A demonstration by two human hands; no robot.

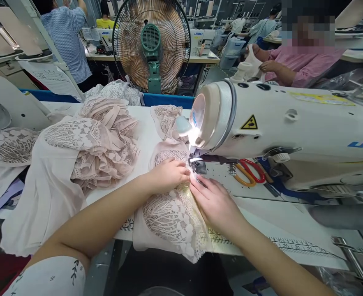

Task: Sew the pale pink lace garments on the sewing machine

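Note:
A pale pink lace fabric piece [172, 213] lies under the needle area of a sewing machine [261, 119], its lower end hanging over the table's front edge. My left hand [169, 174] rests on it just left of the presser foot [197, 165], fingers together and gripping the cloth. From the right, my right hand [213, 199] pinches the lace edge close in front of the foot, thumb and fingertips almost meeting my left fingertips. The machine's lamp lights this spot brightly. Behind the foot, more of the lace cloth [165, 119] lies bunched. The needle tip is hidden.
A heap of lace pieces [107, 139] is piled on the left. Red- and orange-handled scissors [250, 172] lie beneath the machine arm. A ruler tape [292, 244] runs along the front edge. A large fan [152, 45] stands behind; a co-worker in pink [310, 65] handles cloth at right.

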